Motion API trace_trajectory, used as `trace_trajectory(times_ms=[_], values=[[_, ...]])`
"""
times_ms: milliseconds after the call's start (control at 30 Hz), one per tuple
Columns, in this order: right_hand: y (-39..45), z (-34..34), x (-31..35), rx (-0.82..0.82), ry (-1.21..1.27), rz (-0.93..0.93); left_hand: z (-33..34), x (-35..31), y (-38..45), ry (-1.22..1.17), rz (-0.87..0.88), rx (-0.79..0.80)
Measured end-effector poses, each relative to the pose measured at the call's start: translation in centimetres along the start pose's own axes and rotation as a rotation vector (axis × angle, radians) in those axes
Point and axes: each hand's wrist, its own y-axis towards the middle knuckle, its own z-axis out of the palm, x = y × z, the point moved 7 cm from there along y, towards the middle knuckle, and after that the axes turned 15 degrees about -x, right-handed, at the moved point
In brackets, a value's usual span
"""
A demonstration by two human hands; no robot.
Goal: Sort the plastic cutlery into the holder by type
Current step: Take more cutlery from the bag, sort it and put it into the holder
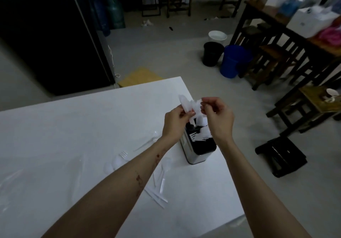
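Holding a small bunch of clear plastic cutlery (188,106) just above the holder (198,151), the left hand (174,122) pinches the handles while the right hand (217,116) has its fingers (203,106) closed on one piece at the top — which type, I cannot tell. More forks and spoons (120,159) lie loose on the white bench (73,127). Such pieces are likely very light, thin, slippery and brittle if bent — best taken by the handle, one at a time.
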Motion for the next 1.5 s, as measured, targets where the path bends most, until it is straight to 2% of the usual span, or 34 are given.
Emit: trace_trajectory(times_ms=[300, 467, 567, 767, 900, 967, 1100, 1267, 1400, 1500], values=[[1.5, -0.3, -1.9, 0.043, 0.035, 0.019, 0.0, -2.2, 0.6, 0.04, 0.155, -0.178], [2.1, 0.1, -2.1, 0.072, 0.04, -0.003, 1.8, -1.1, 0.7, 0.213, 0.34, -0.097], [2.0, 0.4, -1.4, 0.126, 0.027, -0.102, 3.1, 0.2, 0.4, 0.377, 0.422, -0.071], [1.2, 2.2, -0.1, 0.247, -0.121, -0.506, 3.8, 1.2, 0.7, 0.42, 0.322, -0.1], [1.1, 3.9, -0.4, 0.26, -0.198, -0.725, 4.1, 2.2, 0.5, 0.399, 0.164, -0.122], [1.3, 4.2, -0.7, 0.221, -0.195, -0.752, 4.0, 3.3, 0.5, 0.387, 0.122, -0.143], [1.5, 4.3, -1.7, 0.174, -0.282, -0.735, 3.9, 3.8, -1.3, 0.32, 0.242, -0.113], [0.6, 5.1, -4.1, 0.276, -0.367, -0.764, 2.8, 3.5, -3.5, 0.194, 0.305, -0.022], [-0.1, 5.8, -5.5, 0.326, -0.512, -0.791, 1.5, 5.4, -4.5, 0.229, 0.332, -0.024], [-1.1, 5.6, -4.5, 0.277, -0.522, -0.787, -0.8, 7.3, -6.0, 0.286, 0.343, -0.088]])
